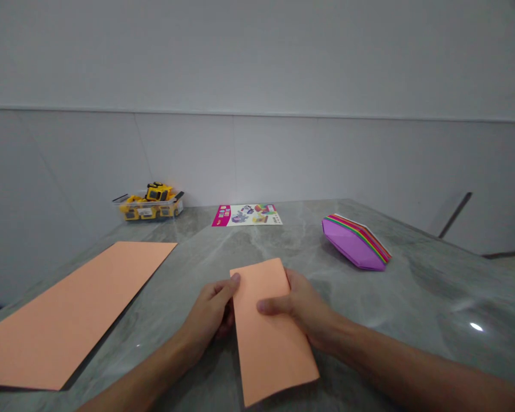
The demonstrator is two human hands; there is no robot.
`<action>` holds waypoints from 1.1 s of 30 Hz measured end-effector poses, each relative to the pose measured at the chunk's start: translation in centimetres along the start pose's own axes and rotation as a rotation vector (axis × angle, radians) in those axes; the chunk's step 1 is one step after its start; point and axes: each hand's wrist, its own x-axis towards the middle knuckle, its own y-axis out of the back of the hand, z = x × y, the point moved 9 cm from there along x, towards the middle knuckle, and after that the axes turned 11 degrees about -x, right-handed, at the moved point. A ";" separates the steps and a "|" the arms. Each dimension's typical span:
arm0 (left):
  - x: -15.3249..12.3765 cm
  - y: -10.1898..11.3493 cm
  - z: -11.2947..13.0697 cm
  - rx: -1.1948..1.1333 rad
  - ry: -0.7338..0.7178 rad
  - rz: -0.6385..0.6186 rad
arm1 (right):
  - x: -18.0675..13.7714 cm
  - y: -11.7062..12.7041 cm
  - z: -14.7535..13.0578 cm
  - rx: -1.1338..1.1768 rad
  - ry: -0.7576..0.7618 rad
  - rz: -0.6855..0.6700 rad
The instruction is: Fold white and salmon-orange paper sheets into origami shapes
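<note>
A folded orange paper sheet (pixel 268 332) lies lengthwise on the grey marble table (pixel 412 286) in front of me. My left hand (pixel 212 312) pinches its upper left edge, thumb on top and fingers curled beneath. From the right, my right hand (pixel 302 306) grips the sheet, thumb pressed flat across the middle of the paper and fingers behind its right edge.
A larger orange sheet (pixel 72 312) lies at the left over the table edge. A fanned stack of coloured paper (pixel 356 241) sits at the right. A printed instruction leaflet (pixel 246 215) and a clear box with a yellow toy truck (pixel 152 203) stand near the wall.
</note>
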 end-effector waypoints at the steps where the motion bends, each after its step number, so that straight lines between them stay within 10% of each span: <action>1: -0.2 -0.2 0.3 0.000 -0.018 -0.010 | -0.1 -0.1 -0.1 0.005 0.002 0.001; 23: -2.0 -1.4 2.7 0.182 -0.190 -0.155 | 0.3 -1.0 0.5 0.059 0.054 -0.093; 33: -1.6 0.5 3.2 0.525 -0.223 -0.006 | 0.7 0.0 0.7 -0.057 0.057 0.008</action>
